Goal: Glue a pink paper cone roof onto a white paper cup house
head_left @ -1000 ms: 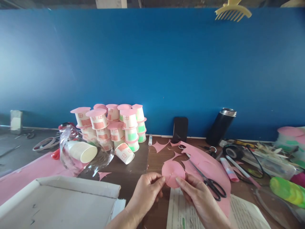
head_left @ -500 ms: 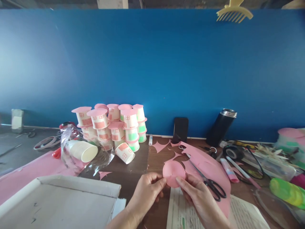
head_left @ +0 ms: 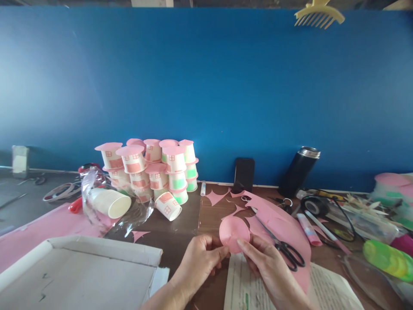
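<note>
A round pink paper disc [head_left: 234, 232] is held up over the table between both hands. My left hand [head_left: 206, 256] pinches its lower left edge between thumb and fingers. At the lower right edge, my right hand [head_left: 265, 260] grips it with the thumb on the face and fingers behind. Just right of the right hand, black-handled scissors [head_left: 288, 255] lie on a cut pink paper sheet [head_left: 274, 215]. Printed paper [head_left: 240, 280] lies beneath the hands. Pink offcuts [head_left: 217, 197] are scattered behind the disc.
Stacked paper cups with pink tops [head_left: 133, 165] stand at left against the blue partition [head_left: 219, 86]. One decorated cup [head_left: 168, 206] lies tipped. A white box lid [head_left: 106, 267] sits front left. A phone [head_left: 244, 172], black flask [head_left: 298, 172] and green bottle [head_left: 387, 258] are toward the right.
Both hands keep hold of the pink disc. The left thumb has slid slightly right along its lower edge. The whole view has shifted a little.
</note>
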### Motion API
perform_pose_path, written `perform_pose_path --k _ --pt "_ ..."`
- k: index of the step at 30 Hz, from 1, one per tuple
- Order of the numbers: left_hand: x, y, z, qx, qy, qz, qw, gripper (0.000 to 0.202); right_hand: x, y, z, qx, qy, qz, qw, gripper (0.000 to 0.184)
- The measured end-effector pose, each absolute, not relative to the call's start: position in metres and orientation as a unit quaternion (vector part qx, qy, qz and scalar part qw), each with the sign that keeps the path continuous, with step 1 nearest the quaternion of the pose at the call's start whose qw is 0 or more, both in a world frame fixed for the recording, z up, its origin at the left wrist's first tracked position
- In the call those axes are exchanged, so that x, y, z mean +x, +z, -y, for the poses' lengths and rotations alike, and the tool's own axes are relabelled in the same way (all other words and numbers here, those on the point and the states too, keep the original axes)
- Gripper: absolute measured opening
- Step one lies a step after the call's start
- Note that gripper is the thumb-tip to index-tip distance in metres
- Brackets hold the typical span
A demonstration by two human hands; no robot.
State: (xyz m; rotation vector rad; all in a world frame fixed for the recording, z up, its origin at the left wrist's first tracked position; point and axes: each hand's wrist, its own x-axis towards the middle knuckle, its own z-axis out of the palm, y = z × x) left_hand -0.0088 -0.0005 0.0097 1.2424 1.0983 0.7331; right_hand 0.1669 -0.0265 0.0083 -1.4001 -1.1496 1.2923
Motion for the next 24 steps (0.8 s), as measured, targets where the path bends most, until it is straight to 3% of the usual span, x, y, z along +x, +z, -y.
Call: perform_pose_path --k 24 --pt "-0.009 0.014 0.0 0.544 0.297 -0.495 0.609 0.035 0.161 0.025 0.029 -0.58 0.462 0.5 0.448 0.036"
